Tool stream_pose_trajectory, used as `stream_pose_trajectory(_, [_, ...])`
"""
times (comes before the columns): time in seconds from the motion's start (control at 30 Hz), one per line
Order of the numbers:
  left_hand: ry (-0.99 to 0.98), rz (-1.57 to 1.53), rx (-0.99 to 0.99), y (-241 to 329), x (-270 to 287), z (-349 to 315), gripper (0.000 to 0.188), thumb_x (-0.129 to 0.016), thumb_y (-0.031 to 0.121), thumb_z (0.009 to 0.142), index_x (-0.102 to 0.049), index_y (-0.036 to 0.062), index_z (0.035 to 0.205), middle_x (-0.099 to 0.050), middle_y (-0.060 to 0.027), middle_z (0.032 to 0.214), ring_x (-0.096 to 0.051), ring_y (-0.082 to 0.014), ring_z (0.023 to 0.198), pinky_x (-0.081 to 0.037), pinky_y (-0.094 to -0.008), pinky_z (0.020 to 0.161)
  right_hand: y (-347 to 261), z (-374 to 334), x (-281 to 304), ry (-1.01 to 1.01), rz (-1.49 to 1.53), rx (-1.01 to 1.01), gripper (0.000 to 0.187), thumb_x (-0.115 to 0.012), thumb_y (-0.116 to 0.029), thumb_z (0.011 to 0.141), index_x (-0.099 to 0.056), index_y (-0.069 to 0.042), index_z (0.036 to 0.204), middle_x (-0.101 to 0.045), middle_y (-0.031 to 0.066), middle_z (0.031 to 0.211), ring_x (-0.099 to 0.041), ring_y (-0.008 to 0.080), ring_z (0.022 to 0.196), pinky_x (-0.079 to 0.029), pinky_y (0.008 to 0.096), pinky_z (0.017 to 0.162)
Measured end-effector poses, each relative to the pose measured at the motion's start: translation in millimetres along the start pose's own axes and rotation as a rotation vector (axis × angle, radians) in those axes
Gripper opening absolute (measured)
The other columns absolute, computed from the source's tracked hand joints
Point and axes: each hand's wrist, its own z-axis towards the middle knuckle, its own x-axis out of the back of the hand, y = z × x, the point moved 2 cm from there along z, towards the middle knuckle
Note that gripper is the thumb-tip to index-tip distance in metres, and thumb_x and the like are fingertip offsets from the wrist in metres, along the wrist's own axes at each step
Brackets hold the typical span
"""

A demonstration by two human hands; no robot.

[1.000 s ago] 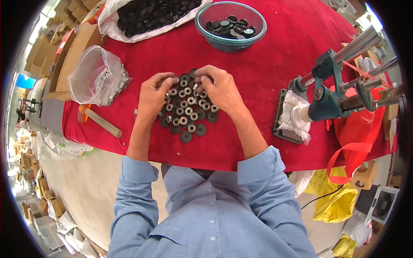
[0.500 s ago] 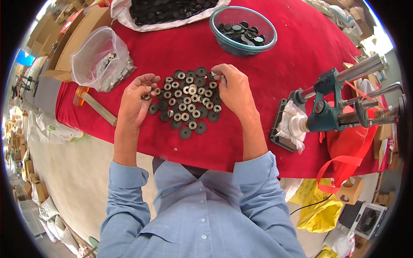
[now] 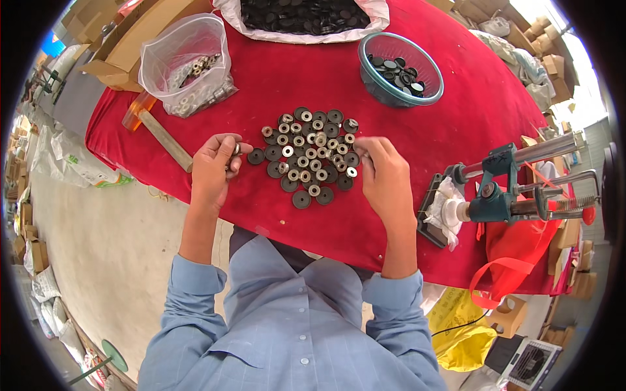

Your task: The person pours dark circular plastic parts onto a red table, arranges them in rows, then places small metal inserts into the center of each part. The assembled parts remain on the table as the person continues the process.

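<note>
A cluster of dark round discs [image 3: 301, 199] lies on the red cloth in front of me, with small silver metal rings [image 3: 312, 154] on and among them. To its left, my left hand [image 3: 216, 166] is curled, palm partly up, around a few metal rings [image 3: 236, 150]. My right hand [image 3: 386, 176] is at the cluster's right edge, thumb and fingers brought together. Whatever sits between those fingertips is too hidden and blurred to name.
A clear plastic bag-lined tub [image 3: 186, 62] of metal parts stands back left, beside a hammer [image 3: 163, 140] with an orange head. A teal basket [image 3: 401, 68] and a white sack [image 3: 313, 38] hold black discs. On the right is a green hand press [image 3: 499, 186].
My right hand has come from the cluster's far right side nearer to me. My left hand has drawn slightly away to the left. The whole view has shifted a little.
</note>
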Motion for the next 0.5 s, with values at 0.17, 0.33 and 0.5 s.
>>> stream_pose_trajectory(0.17, [0.030, 0.613, -0.283, -14.9, -4.3, 7.1, 0.021, -0.061, 0.005, 0.107, -0.065, -0.0020, 0.127, -0.080, -0.0121, 0.111, -0.061, -0.0121, 0.069, -0.053, -0.0271, 0.068, 14.0, -43.8, -11.1, 0.045, -0.175, -0.010, 0.027, -0.065, 0.009, 0.091, -0.069, -0.001, 0.116, -0.070, 0.0168, 0.115, -0.071, 0.0371, 0.101, -0.059, 0.0452, 0.086])
stream_pose_trajectory(0.33, [0.076, 0.908, -0.456, -11.9, -17.7, -4.5, 0.022, -0.064, 0.002, 0.104, -0.070, -0.0012, 0.126, -0.081, -0.0109, 0.109, -0.066, -0.0136, 0.077, -0.057, -0.0301, 0.085, 17.7, -74.8, -23.1, 0.095, -0.211, -0.026, 0.028, -0.073, 0.005, 0.089, -0.071, -0.002, 0.116, -0.070, 0.0129, 0.114, -0.068, 0.0349, 0.106, -0.058, 0.0456, 0.090])
stream_pose_trajectory(0.5, [0.097, 0.921, -0.618, -14.6, -12.8, -2.3, 0.021, -0.073, 0.001, 0.100, -0.075, -0.0026, 0.120, -0.081, -0.0121, 0.106, -0.076, -0.0160, 0.093, -0.057, -0.0345, 0.104, 13.5, -74.2, -28.1, 0.147, -0.230, -0.088, 0.032, -0.079, -0.001, 0.087, -0.072, -0.004, 0.118, -0.069, 0.0121, 0.116, -0.066, 0.0336, 0.105, -0.058, 0.0452, 0.088])
